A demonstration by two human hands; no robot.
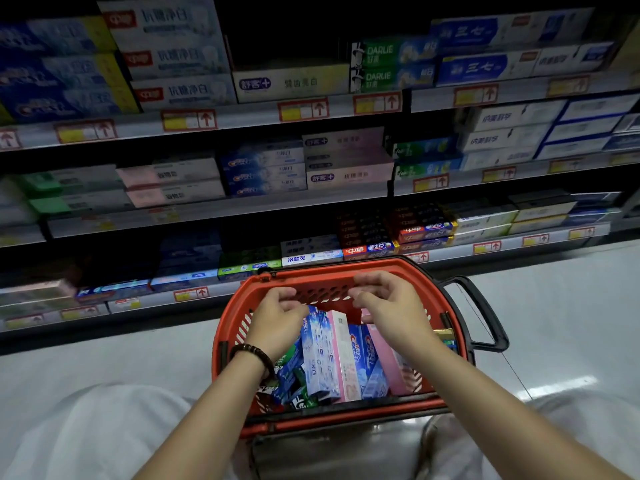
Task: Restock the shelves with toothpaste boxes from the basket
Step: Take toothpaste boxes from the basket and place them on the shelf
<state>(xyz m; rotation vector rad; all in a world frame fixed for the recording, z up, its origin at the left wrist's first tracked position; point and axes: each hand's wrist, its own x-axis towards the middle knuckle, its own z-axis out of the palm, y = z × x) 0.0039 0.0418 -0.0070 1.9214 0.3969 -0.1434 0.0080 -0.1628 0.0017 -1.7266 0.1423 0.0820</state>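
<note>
A red basket (225,327) stands on the floor in front of the shelves, holding several toothpaste boxes on end. Among them are a blue box (317,355), a white-and-pink box (344,358), blue Crest boxes (364,355), a pink box (388,358) and green boxes (290,363). My left hand (277,320), with a bead bracelet at the wrist, lies over the far ends of the blue and green boxes with curled fingers; a grip is not visible. My right hand (391,303) hovers above the far end of the pink box, fingers loosely curled and holding nothing.
Four shelf levels (311,202) rise behind the basket, stocked with toothpaste boxes and edged with red-and-yellow price tags. The top shelf has a dark gap (284,39) above a single box. The basket's black handle (485,313) juts right. My knees are at the bottom.
</note>
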